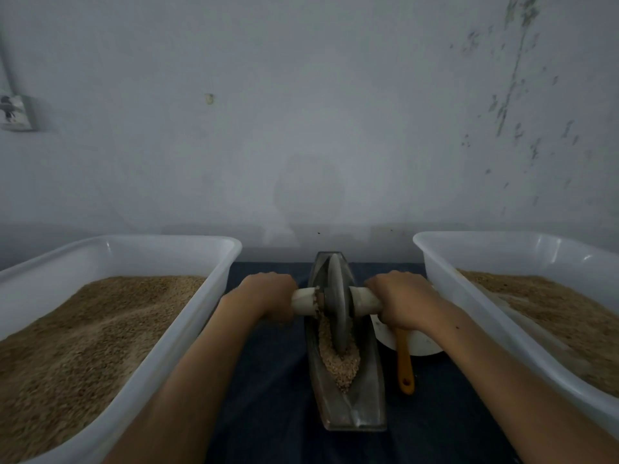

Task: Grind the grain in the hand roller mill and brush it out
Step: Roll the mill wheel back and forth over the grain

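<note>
A boat-shaped metal mill trough lies lengthwise in the middle of the dark cloth. A grey stone wheel stands upright in its groove, with pale wooden handles sticking out on both sides. My left hand grips the left handle and my right hand grips the right handle. Coarse tan grain lies in the groove just in front of the wheel. A brush with an orange handle lies to the right of the trough, its head hidden under my right hand.
A white tub of grain stands at the left and another white tub at the right, both close to the trough. A white bowl sits beneath my right wrist. A pale wall rises directly behind.
</note>
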The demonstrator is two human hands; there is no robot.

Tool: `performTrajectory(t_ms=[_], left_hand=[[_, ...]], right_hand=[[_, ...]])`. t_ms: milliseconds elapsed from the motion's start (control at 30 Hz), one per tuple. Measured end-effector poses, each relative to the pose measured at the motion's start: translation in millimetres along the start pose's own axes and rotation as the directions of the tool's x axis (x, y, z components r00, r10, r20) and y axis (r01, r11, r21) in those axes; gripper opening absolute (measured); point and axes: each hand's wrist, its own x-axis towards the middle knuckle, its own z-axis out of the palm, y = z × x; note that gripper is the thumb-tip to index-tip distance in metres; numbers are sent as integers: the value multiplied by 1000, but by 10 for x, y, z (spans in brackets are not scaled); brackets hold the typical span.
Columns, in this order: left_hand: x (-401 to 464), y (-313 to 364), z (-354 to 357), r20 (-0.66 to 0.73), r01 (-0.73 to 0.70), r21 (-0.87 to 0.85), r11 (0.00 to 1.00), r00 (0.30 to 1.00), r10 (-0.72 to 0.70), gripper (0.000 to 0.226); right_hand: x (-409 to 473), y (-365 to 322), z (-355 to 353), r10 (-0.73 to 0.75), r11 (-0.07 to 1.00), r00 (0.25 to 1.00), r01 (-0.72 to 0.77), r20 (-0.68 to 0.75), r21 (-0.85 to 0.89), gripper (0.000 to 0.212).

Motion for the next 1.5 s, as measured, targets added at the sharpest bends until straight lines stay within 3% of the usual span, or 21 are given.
performTrajectory(t_ms=[100,167,267,367,500,600,733,867,1000,1100,1300,1400,1500], left_hand=[[-14,-5,-22,189,-8,-159,987,981,38,11],[-4,-2,-17,214,-7,-196,981,975,50,7],[-2,6,-13,124,-3,-119,993,992,18,15],[21,15,30,-70,27,22,999,997,-25,37],[73,30,117,-268,43,95,995,963,-16,33],[90,25,131,-295,49,93,994,955,-19,31],[77,12,105,-217,30,84,996,976,-11,37],[58,-11,52,-1,37,-4,999,999,-37,42],[74,-26,39,140,36,-89,995,990,-24,32],[72,-12,38,77,45,-42,998,996,-42,35],[86,45,87,-240,60,86,994,970,-38,28],[86,49,111,-281,64,94,994,959,-35,27],[74,43,108,-256,62,89,994,966,-38,30]], right_hand=[[-15,19,-73,-31,1000,992,30,122,4,23],[-26,22,-86,-40,999,987,39,153,14,18],[-24,6,-66,-17,1000,993,17,113,3,19],[4,-16,-1,21,1000,1000,-21,22,-11,26],[6,-18,118,31,999,979,-35,-201,-14,19],[-6,-11,174,23,999,960,-31,-280,-26,17],[4,-4,112,28,1000,984,-26,-178,11,20],[27,-5,-13,8,999,1000,-7,29,-40,28],[34,17,-61,-11,999,995,15,102,-47,26],[43,23,-18,-5,1000,998,7,55,-25,26],[49,41,152,48,998,983,-39,-176,57,17],[46,16,227,44,999,947,-49,-317,-11,16],[45,10,199,47,999,959,-50,-280,-3,20]])
